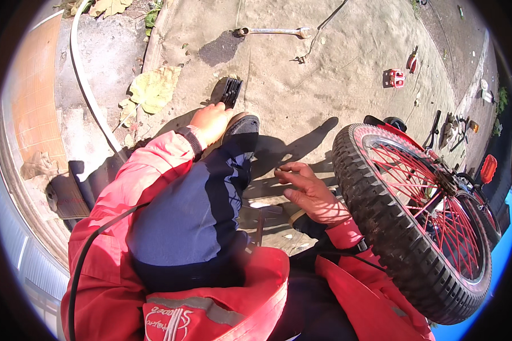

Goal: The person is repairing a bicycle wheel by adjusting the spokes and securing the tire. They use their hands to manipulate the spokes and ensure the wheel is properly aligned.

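My left hand (209, 122) grips a black ribbed tool (231, 91), which looks like a folding key set, just beyond the toe of my shoe (244, 128); its fingertips are partly hidden. My right hand (304, 190) hangs beside my knee with fingers slightly bent and apart, near the knobby tyre (352, 176) of a red-spoked bicycle wheel at the right. The bicycle reaches back toward the right edge, partly hidden behind this wheel.
A combination wrench (273, 32) lies on the beige ground sheet (290, 79). Red pliers (412, 61), a red pedal (396, 78) and several tools lie at the right. A white hose (85, 85), dry leaves (153, 91) and a tan board (37, 91) are at the left.
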### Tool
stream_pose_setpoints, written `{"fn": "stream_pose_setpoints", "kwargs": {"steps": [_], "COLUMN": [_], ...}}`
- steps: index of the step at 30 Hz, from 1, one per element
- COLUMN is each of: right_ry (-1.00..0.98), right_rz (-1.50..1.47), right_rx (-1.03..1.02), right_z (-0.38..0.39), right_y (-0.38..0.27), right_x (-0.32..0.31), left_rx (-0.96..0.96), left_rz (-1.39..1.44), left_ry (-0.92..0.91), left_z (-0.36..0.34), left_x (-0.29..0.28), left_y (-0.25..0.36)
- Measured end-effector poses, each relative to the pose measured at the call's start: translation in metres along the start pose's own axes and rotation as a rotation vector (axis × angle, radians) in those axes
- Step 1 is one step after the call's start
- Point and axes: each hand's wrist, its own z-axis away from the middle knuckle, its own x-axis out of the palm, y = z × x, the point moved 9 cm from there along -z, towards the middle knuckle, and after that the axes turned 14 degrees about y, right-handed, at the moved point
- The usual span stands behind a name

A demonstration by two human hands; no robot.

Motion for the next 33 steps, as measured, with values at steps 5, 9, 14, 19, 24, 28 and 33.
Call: {"fn": "stream_pose_setpoints", "kwargs": {"steps": [5,9,14,19,24,28,33], "right_ry": [-0.027,-0.029,-0.061,-0.053,-0.06,-0.03,0.016], "right_rz": [0.206,0.179,0.159,-0.012,0.095,0.152,-0.163], "right_rx": [-0.056,-0.057,-0.074,-0.05,-0.202,-0.374,-0.327], "right_z": [0.023,0.028,0.03,0.037,0.048,0.079,0.141], "right_y": [-0.002,0.004,0.0,-0.008,-0.025,-0.047,-0.064], "right_x": [-0.004,-0.007,-0.007,0.003,0.013,0.012,0.012], "left_rx": [-0.018,-0.034,0.0,-0.122,-0.52,-0.736,-0.542], "left_rz": [-0.083,-0.081,-0.085,0.117,0.464,0.908,1.072], "left_ry": [-0.074,-0.056,-0.053,0.019,0.139,0.207,0.463], "left_z": [-0.003,-0.002,0.006,0.017,0.041,0.062,0.09], "left_x": [0.003,0.006,0.016,-0.002,-0.059,-0.121,-0.243], "left_y": [0.002,-0.001,-0.009,-0.021,-0.042,-0.038,0.004]}}
